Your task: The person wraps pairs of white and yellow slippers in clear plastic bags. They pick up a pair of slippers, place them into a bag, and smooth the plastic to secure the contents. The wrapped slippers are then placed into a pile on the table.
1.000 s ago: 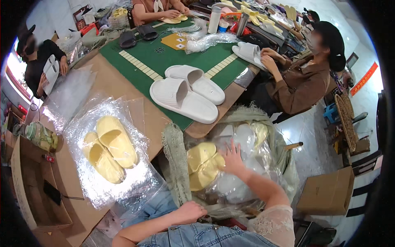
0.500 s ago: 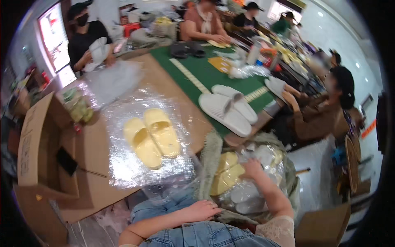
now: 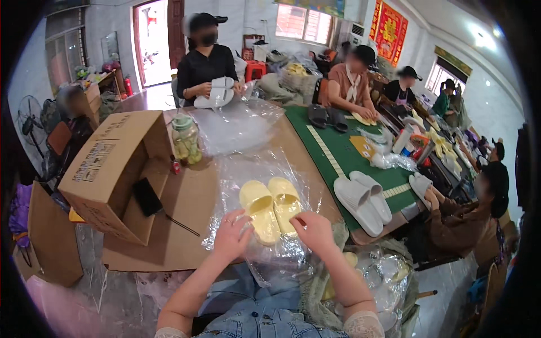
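Note:
A pair of pale yellow slides lies side by side on a pile of clear plastic bags (image 3: 234,177) at the table's near edge. Beside the left slide (image 3: 258,204), my left hand (image 3: 232,234) has its fingers curled in, at the slide's outer edge. My right hand (image 3: 314,230) is at the heel end of the right slide (image 3: 286,205), thumb and fingers pinched together. Whether thin film or the slides' edges lie between the fingertips is too fine to see. A woven sack (image 3: 321,270) with more wrapped slides sits by my right forearm.
An open carton (image 3: 107,163) lies on its side at left, with a black phone-like slab (image 3: 147,197) on a stick before it. A jar (image 3: 186,138) stands behind. Grey slides (image 3: 360,205) rest on the green mat (image 3: 307,152). Co-workers sit across and at right.
My right hand has left the sack of slides and come to the yellow pair. My left hand has risen from my lap to the pair's other side. The view has swung left and up.

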Available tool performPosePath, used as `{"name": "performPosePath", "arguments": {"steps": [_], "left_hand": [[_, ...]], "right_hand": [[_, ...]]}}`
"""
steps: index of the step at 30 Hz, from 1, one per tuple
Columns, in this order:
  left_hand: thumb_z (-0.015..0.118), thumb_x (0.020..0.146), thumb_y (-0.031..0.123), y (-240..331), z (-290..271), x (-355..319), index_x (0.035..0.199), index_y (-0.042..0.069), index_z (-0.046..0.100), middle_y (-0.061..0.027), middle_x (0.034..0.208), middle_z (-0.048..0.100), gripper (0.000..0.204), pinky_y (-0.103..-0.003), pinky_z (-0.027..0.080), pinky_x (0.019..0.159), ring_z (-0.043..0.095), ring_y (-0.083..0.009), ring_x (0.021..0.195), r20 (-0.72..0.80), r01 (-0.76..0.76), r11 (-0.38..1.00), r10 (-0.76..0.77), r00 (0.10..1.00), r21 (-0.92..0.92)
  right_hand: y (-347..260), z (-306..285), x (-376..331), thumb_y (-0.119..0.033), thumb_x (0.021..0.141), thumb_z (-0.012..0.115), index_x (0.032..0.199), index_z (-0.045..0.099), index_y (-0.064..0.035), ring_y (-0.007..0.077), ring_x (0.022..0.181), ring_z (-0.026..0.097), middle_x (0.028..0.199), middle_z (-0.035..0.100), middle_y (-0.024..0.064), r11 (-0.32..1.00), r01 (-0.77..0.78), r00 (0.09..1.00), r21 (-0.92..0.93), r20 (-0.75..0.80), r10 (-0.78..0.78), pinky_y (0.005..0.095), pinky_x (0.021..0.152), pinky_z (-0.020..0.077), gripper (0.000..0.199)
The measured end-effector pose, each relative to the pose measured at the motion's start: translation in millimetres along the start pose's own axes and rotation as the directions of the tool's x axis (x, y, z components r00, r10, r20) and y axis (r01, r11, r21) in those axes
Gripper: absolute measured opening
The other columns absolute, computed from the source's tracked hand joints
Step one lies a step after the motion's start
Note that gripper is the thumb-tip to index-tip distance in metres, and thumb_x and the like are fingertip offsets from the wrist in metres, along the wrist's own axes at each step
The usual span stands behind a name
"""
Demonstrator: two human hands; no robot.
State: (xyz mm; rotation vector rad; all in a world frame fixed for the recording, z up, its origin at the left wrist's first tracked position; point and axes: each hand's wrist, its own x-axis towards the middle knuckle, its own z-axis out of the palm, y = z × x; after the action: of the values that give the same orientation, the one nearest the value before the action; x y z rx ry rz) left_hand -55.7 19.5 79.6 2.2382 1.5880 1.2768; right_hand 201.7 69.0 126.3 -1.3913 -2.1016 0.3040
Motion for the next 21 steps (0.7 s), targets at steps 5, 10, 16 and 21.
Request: {"name": "performPosePath", "arguments": {"steps": [5, 10, 16, 21], "left_hand": [[0.064, 0.091, 0.025, -78, 41, -10, 0.13, 0.005, 0.057, -0.0293, 0.147, 0.041, 0.045, -0.05, 0.037, 0.111, 0.042, -0.0464, 0.134, -0.053, 0.227, 0.965, -0.222, 0.974, 0.128], [0.058, 0.095, 0.032, -78, 50, -13, 0.137, 0.002, 0.053, -0.0344, 0.139, 0.049, 0.052, -0.051, 0.038, 0.11, 0.045, -0.0488, 0.13, -0.022, 0.152, 0.955, -0.151, 0.988, 0.256], [0.059, 0.095, 0.036, -71, 44, -11, 0.142, -0.003, 0.044, -0.0314, 0.139, 0.05, 0.064, -0.049, 0.038, 0.11, 0.047, -0.0453, 0.13, -0.072, 0.283, 0.95, -0.276, 0.959, 0.133], [0.061, 0.094, 0.038, -87, 52, -11, 0.145, -0.006, 0.038, -0.0282, 0.137, 0.054, 0.071, -0.048, 0.039, 0.109, 0.048, -0.0428, 0.131, -0.039, 0.316, 0.936, -0.314, 0.949, 0.156]], "right_hand": [[-12, 79, 69, -0.05, 0.086, 0.069, 0.088, 0.072, -0.002, 0.0346, 0.083, 0.07, 0.087, 0.071, 0.018, 0.933, -0.129, 0.972, -0.336, 0.143, 0.185, 0.0422, 0.075, 0.0549, 0.048], [13, 138, 72, -0.047, 0.087, 0.065, 0.091, 0.065, -0.0001, 0.0379, 0.079, 0.069, 0.084, 0.07, 0.0212, 0.945, -0.233, 0.972, -0.23, -0.048, 0.228, 0.0472, 0.075, 0.0541, 0.047], [27, 137, 70, -0.04, 0.093, 0.056, 0.086, 0.062, -0.0022, 0.0391, 0.077, 0.068, 0.082, 0.069, 0.0208, 0.972, -0.162, 0.986, -0.172, 0.017, 0.167, 0.0509, 0.073, 0.0522, 0.039], [35, 83, 19, -0.036, 0.089, 0.058, 0.085, 0.063, -0.0043, 0.0393, 0.075, 0.067, 0.078, 0.068, 0.0199, 0.992, -0.103, 0.99, -0.077, 0.094, 0.11, 0.0509, 0.071, 0.0508, 0.032]]}}
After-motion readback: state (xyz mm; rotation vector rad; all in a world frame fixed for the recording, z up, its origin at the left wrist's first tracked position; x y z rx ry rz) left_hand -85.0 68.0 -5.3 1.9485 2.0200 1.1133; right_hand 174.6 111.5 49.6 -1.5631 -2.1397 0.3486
